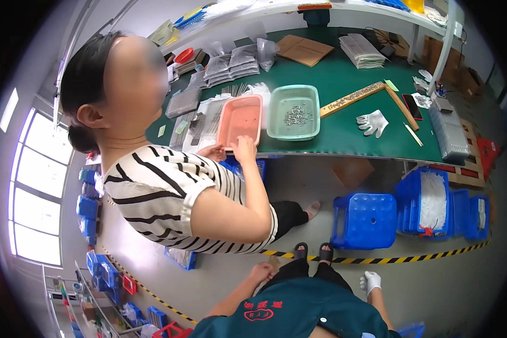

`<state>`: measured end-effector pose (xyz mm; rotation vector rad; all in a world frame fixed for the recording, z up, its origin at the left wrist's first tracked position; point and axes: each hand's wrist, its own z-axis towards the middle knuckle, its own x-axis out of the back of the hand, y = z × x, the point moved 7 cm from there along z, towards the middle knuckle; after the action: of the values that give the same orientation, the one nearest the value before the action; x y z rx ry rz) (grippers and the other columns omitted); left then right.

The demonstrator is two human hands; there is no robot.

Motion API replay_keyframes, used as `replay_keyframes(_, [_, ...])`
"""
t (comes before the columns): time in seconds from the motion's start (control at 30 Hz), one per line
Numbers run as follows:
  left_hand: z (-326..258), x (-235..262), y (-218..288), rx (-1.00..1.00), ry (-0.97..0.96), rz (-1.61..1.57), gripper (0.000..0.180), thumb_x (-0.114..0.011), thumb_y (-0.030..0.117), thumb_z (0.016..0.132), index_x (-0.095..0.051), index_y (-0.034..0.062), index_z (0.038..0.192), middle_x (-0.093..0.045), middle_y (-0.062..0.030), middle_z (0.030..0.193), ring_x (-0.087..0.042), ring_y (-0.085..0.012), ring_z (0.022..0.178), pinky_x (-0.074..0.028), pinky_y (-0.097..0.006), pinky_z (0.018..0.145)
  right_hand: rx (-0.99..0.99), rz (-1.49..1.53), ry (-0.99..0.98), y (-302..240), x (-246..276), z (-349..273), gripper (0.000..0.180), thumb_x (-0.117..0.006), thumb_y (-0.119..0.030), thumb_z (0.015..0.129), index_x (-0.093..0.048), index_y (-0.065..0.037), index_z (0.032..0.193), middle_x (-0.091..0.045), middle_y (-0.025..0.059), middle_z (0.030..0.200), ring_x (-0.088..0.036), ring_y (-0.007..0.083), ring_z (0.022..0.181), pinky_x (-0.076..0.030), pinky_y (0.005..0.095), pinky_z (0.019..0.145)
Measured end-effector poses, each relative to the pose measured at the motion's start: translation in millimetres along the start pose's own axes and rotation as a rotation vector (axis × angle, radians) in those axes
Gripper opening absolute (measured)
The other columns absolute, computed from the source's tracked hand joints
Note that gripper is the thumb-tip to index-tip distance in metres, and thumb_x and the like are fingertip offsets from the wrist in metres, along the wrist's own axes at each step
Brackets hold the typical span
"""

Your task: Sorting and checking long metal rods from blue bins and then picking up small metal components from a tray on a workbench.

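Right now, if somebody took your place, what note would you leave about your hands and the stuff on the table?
Left hand: bare, holds nothing, by the thigh; its curl is unclear.
Right hand: in a white glove, empty, hanging open.
Nearest thing: blue stool. Both hands are well away from the green table.
On the table: pink tray, seemingly empty, with a co-worker's hand on its near rim. Beside it is a green tray with small metal parts.
Done: parts sit in the green tray.
Left: the pink tray holds none.

Small metal parts (296, 115) in green tray (312, 130) too small to identify; co-worker's face blurred.
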<state>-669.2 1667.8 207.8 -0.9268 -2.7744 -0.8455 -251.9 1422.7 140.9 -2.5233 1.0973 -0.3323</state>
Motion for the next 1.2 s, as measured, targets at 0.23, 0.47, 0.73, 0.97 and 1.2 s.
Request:
replay_keyframes(0.23, [-20.3, -13.8, -10.8, -0.028, 0.008, -0.001, 0.014, -0.052, 0.015, 0.085, -0.059, 0.0036, 0.09, -0.064, -0.0063, 0.069, -0.059, -0.0113, 0.053, -0.047, -0.025, 0.045, 0.001, -0.016, -0.057, -48.0, -2.1, 40.7, 0.012, -0.055, -0.02, 0.088, -0.052, -0.008, 0.09, -0.057, 0.0071, 0.064, -0.05, 0.0157, 0.044, -0.039, 0.029, 0.037])
replay_keyframes(0.47, [-28.5, 6.0, -29.8, -0.099, 0.141, 0.272, 0.018, -0.059, 0.022, 0.078, -0.065, 0.0065, 0.085, -0.066, -0.0072, 0.073, -0.063, -0.0173, 0.066, -0.05, -0.032, 0.06, 0.027, -0.103, -0.087, -69.2, -29.2, 66.6, 0.012, -0.053, -0.022, 0.089, -0.052, -0.01, 0.088, -0.057, 0.0061, 0.064, -0.049, 0.0161, 0.043, -0.038, 0.0295, 0.036])
replay_keyframes(0.73, [-2.2, 48.0, -76.6, -0.166, 0.17, 0.161, 0.018, -0.062, 0.026, 0.074, -0.068, 0.0123, 0.084, -0.066, -0.0071, 0.075, -0.063, -0.0189, 0.07, -0.05, -0.034, 0.067, -0.023, -0.377, -0.143, 4.3, -47.6, 85.7, 0.02, -0.049, -0.021, 0.086, -0.057, -0.004, 0.078, -0.061, 0.0122, 0.067, -0.057, 0.0249, 0.05, -0.046, 0.0399, 0.046])
replay_keyframes(0.97, [2.4, 124.3, -60.3, -0.191, 0.06, 0.062, 0.017, -0.06, 0.02, 0.08, -0.065, 0.0054, 0.086, -0.065, -0.0061, 0.07, -0.062, -0.0148, 0.055, -0.051, -0.029, 0.053, 0.418, -1.966, -0.268, 139.1, -43.6, 147.3, 0.037, -0.049, -0.038, 0.084, -0.065, -0.01, 0.101, -0.063, 0.0133, 0.105, -0.057, 0.0325, 0.102, -0.047, 0.0406, 0.083])
replay_keyframes(1.2, [16.1, 239.8, -123.0, 0.036, 0.142, -0.132, 0.015, -0.055, 0.016, 0.082, -0.062, 0.0031, 0.085, -0.063, -0.0072, 0.066, -0.061, -0.0133, 0.053, -0.048, -0.026, 0.047, 0.17, -1.832, -0.103, 173.1, -124.2, 133.1, 0.038, -0.048, -0.038, 0.08, -0.064, -0.013, 0.104, -0.059, 0.0137, 0.113, -0.054, 0.0345, 0.107, -0.046, 0.0411, 0.086])
